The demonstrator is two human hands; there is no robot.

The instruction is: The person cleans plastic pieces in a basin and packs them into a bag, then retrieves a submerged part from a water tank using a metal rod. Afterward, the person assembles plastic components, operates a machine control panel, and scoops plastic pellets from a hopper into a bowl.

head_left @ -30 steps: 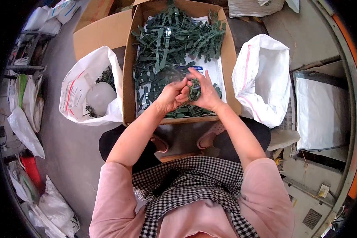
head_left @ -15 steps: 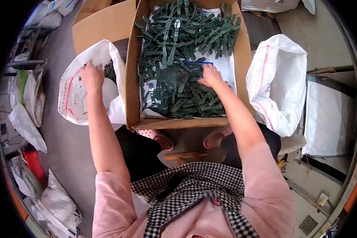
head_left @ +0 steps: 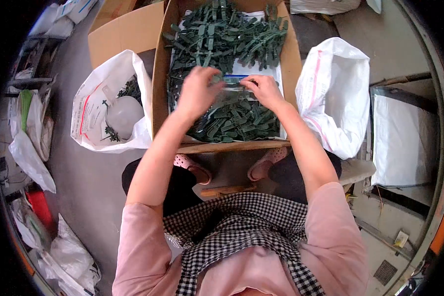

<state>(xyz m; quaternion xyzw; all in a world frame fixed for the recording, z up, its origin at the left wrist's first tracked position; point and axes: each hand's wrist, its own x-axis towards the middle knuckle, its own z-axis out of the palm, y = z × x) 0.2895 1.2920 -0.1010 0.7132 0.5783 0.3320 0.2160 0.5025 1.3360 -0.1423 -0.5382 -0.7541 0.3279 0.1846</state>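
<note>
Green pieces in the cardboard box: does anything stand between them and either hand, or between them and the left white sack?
Nothing visible stands between the green pieces and the left hand or right hand. Toward the left white sack, the left wall of the cardboard box and the sack's raised edge intervene.
</note>
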